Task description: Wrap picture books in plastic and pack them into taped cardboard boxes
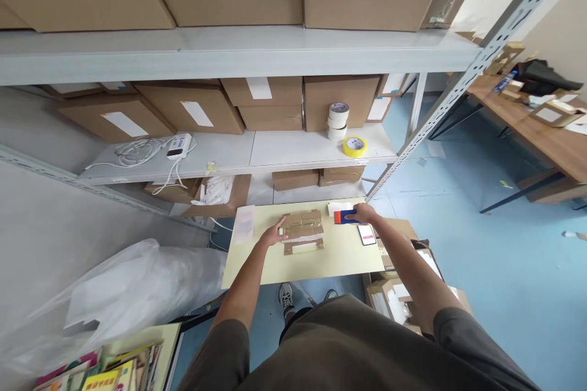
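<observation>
My left hand (274, 233) grips the left side of a small cardboard box (303, 223) on a pale yellow table (339, 259). The box has shiny tape across its top, and a flap with a pale strip lies towards me. My right hand (364, 214) is closed around a blue tool with an orange end (343, 217), whose exact kind I cannot make out. It is held to the right of the box, apart from it. A phone (366, 234) with a lit screen lies below my right hand, and a white paper (338, 208) lies behind the tool.
A metal shelf (293, 162) behind the table carries cartons, white tape rolls (338, 122), a yellow tape roll (354, 146) and a power strip (179, 145) with cable. Plastic wrap (151, 284) bulges at left. Opened cartons (394, 293) crowd the table's right side.
</observation>
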Demonstrator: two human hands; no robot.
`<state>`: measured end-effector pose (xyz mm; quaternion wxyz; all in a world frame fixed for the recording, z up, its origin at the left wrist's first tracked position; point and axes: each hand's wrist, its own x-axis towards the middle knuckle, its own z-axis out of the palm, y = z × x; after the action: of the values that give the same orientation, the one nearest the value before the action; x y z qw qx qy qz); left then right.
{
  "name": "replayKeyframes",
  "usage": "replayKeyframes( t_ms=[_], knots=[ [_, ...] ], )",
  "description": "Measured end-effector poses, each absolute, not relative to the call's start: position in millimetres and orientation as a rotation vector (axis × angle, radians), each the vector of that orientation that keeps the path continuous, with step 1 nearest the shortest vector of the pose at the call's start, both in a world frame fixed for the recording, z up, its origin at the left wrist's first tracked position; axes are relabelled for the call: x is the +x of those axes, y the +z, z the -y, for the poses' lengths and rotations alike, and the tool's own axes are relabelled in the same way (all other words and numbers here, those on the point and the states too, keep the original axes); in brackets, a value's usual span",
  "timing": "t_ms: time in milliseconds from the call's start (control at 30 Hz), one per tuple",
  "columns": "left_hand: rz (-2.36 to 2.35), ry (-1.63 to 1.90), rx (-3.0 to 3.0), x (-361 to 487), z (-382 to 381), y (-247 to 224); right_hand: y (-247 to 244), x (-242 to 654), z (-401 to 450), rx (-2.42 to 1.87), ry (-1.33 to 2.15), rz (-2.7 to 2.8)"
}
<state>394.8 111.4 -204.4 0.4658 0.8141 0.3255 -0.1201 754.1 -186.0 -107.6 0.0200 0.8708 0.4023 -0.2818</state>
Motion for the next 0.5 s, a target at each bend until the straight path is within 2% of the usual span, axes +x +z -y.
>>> replayKeyframes(
  t_ms=[233, 367, 500],
  knots=[
    [-0.87, -0.177, 1.922, 399.2, -102.4, -197.5, -119.3, 762.3, 189.2, 2.754, -0.872, -1.085],
    [-0.862, -0.167, 1.898, 399.0, -102.2, -200.8, -146.8, 709.2, 152.9, 2.831, -0.799, -0.985],
    [-0.842, -0.217, 1.862, 396.2, -102.5, -204.3, -176.3, 648.0, 114.3, 2.976, -0.993, -0.886]
  ],
)
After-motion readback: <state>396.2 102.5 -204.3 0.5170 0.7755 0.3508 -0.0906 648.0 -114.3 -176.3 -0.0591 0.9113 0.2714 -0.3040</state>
